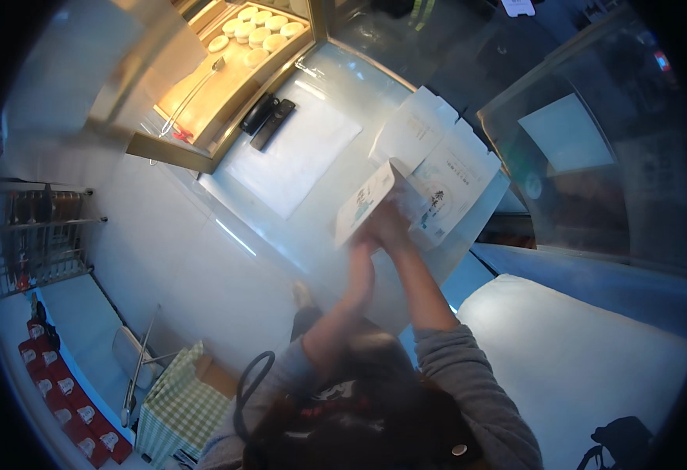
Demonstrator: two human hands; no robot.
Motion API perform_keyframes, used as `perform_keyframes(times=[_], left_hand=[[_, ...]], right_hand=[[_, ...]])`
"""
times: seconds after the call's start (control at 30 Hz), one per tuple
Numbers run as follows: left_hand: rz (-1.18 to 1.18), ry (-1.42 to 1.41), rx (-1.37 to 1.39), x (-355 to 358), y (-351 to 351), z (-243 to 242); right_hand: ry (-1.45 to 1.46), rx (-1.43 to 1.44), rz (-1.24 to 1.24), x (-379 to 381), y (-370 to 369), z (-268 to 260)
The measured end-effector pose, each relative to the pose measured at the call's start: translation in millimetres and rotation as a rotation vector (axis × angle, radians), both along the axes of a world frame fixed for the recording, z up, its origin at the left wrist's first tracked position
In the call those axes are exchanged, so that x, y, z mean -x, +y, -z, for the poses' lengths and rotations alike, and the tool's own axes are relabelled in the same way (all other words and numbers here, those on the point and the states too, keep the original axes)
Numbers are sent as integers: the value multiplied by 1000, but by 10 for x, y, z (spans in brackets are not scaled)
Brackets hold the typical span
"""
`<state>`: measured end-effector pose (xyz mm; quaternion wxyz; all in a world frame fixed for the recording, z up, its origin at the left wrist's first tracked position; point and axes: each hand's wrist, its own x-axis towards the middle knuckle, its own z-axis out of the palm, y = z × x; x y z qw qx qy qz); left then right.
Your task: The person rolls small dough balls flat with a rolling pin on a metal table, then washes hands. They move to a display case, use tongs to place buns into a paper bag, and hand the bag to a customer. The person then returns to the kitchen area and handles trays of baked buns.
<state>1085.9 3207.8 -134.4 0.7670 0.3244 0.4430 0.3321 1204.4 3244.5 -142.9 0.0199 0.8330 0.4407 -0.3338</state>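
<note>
Before me, over the counter point(314, 235), I hold a white printed paper carton point(367, 197), partly folded, with one panel standing tilted. My left hand point(365, 234) grips its near edge, the fingers mostly hidden behind that panel. Close beside it, my right hand point(391, 222) is on the carton, between the raised panel and a pale flap; blur hides its fingertips. Flat cardboard blanks point(452, 176) with similar green and black print lie just beyond my hands, overlapping at the counter's far right side.
A white sheet point(320, 158) lies left of the carton, with a black remote control point(273, 124) at its edge. Farther left, a lit case holds round flatbreads point(259, 36) and metal tongs point(193, 94) on a wooden tray point(185, 88). A checked cloth point(182, 393) hangs lower left.
</note>
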Motion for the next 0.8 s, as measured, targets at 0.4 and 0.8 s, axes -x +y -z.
perform_keyframes(times=[0.4, 0.8], left_hand=[[22, 27, 381, -603, 615, -629], [50, -221, 210, -518, 625, 680]], right_hand=[[89, -158, 49, -224, -63, 1238], [91, -321, 337, -104, -162, 1723]])
